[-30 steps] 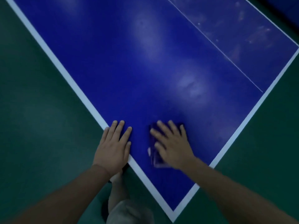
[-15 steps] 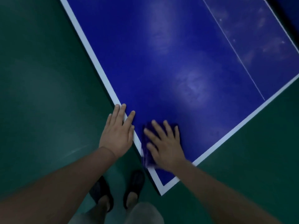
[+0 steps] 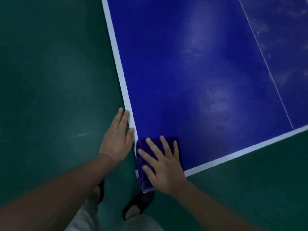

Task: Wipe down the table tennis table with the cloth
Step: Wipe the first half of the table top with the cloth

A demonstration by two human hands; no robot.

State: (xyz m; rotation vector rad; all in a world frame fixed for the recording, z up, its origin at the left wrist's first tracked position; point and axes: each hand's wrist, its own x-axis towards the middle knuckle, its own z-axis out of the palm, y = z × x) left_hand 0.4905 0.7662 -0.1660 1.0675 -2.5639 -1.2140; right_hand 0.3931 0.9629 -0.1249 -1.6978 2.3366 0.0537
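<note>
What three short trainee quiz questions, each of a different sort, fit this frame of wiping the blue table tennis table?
1. True or false: the right hand presses flat on the folded dark blue cloth.
2. Where does the left hand rest? A: table's white side edge; B: cloth; C: green floor.
3. Fill in: the cloth overhangs the table's near ___.

Key: 1 true; 2 A; 3 corner.

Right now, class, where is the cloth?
In the head view, the cloth lies under the right hand at the table's near corner, overhanging its edge.
</note>
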